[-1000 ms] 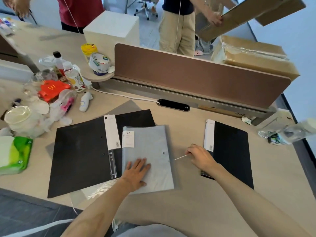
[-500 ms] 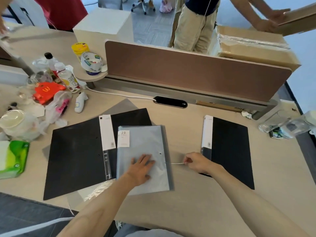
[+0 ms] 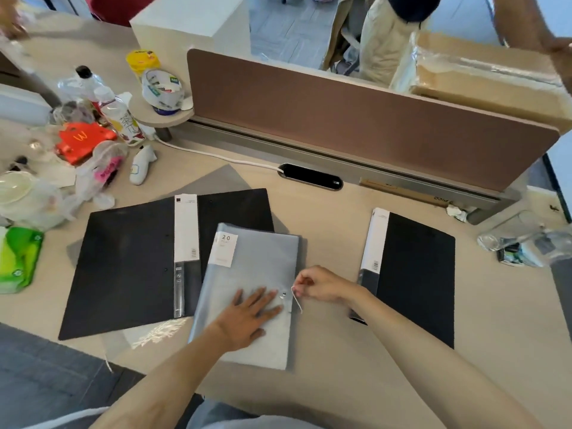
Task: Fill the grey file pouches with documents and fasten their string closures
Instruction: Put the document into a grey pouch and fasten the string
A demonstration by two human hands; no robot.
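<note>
A grey file pouch [image 3: 257,261] with a white "20" label lies flat in the middle of the desk. My left hand [image 3: 250,314] presses flat on its lower half, fingers spread, beside the small round button [image 3: 283,294] near its right edge. My right hand [image 3: 318,284] pinches the white closure string [image 3: 297,300] just right of that button; the string hangs in a short loop. An open black folder [image 3: 130,264] lies to the left, partly under the pouch. A closed black folder [image 3: 414,274] lies to the right, under my right forearm.
Bottles, a tape roll [image 3: 161,88], a red box [image 3: 82,140], plastic bags and a green tissue pack [image 3: 17,258] crowd the left of the desk. A brown divider panel [image 3: 356,119] runs along the back. Crumpled plastic [image 3: 526,243] lies far right. People stand behind the divider.
My right hand has moved left from beside the right folder to the pouch's button, bringing the string with it. My left hand stays pressed on the pouch.
</note>
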